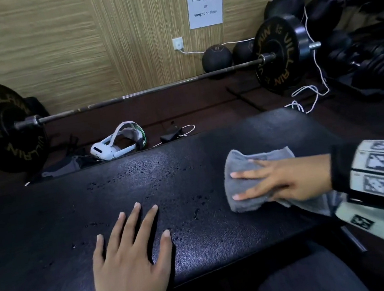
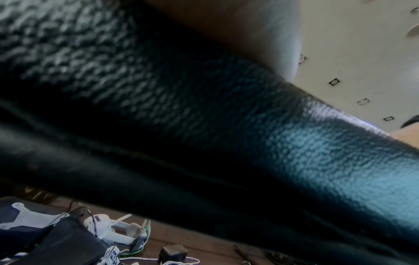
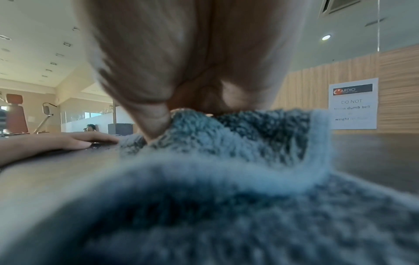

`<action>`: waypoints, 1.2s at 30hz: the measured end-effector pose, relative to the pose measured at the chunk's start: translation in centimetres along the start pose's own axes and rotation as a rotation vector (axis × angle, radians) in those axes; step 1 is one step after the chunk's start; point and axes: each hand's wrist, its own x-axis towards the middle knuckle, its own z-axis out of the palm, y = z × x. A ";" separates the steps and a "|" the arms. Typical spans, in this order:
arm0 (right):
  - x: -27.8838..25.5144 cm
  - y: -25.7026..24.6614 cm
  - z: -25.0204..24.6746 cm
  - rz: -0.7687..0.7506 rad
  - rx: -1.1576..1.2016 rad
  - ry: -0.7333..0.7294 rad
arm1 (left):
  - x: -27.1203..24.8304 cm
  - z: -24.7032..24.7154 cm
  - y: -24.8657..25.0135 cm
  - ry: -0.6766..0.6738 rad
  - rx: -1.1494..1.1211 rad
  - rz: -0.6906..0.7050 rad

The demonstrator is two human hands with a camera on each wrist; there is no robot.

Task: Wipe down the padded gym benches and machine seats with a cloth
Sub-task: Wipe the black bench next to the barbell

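A black padded bench (image 1: 46, 218) runs across the head view, with water droplets (image 1: 144, 168) scattered over its middle. My right hand (image 1: 277, 179) lies flat with straight fingers on a grey cloth (image 1: 245, 200), pressing it onto the bench's right part. The cloth (image 3: 226, 206) fills the right wrist view, my palm (image 3: 181, 53) on top of it. My left hand (image 1: 130, 253) rests flat on the bench near its front edge, fingers spread, holding nothing. The left wrist view shows only the bench's leather (image 2: 204, 116) close up.
Behind the bench a loaded barbell (image 1: 142, 92) lies on the floor along the wooden wall. A white headset (image 1: 117, 143), a charger (image 1: 171, 134) and white cables (image 1: 309, 96) lie between them. Dumbbells (image 1: 373, 58) crowd a rack at the right. My knees (image 1: 296, 287) are below the bench.
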 end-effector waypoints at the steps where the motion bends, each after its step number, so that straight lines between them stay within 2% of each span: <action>1: -1.0 0.3 0.1 -0.022 0.043 0.011 | 0.0 0.0 0.0 0.004 -0.001 0.001; 4: -2.9 2.0 -0.2 0.011 0.128 0.027 | 0.1 0.1 0.0 0.010 0.001 0.001; 8: -1.1 4.4 -1.9 0.146 0.008 0.010 | 0.1 0.0 0.0 0.013 0.012 0.000; 13: 2.7 2.1 -2.6 0.259 -0.121 -0.042 | 0.1 -0.3 0.1 -0.007 0.015 -0.009; 15: 2.2 0.6 -1.7 0.214 -0.128 -0.019 | 0.1 -0.2 0.1 -0.013 0.012 -0.008; 19: -1.6 0.2 0.7 0.012 -0.022 0.058 | 0.0 -0.1 0.1 -0.002 0.016 0.001; 21: -3.6 1.0 1.1 0.003 0.045 0.062 | 0.0 -0.1 0.1 0.002 0.024 0.006; 24: -4.2 2.6 0.4 0.116 0.052 0.054 | 0.1 -0.1 0.1 0.008 0.036 0.012; 27: -1.7 2.8 -0.2 0.184 -0.099 0.070 | 0.2 -0.1 0.2 0.017 0.042 0.012; 31: 2.5 -1.1 -0.7 0.336 -0.220 -0.047 | 0.0 -0.2 0.3 0.017 0.036 0.007; 33: 3.3 -3.6 0.3 0.273 -0.211 -0.013 | -0.1 -0.2 0.3 0.014 0.034 0.010; 36: 1.8 -5.9 3.2 0.064 -0.130 0.100 | -0.1 -0.2 0.2 0.004 0.033 0.012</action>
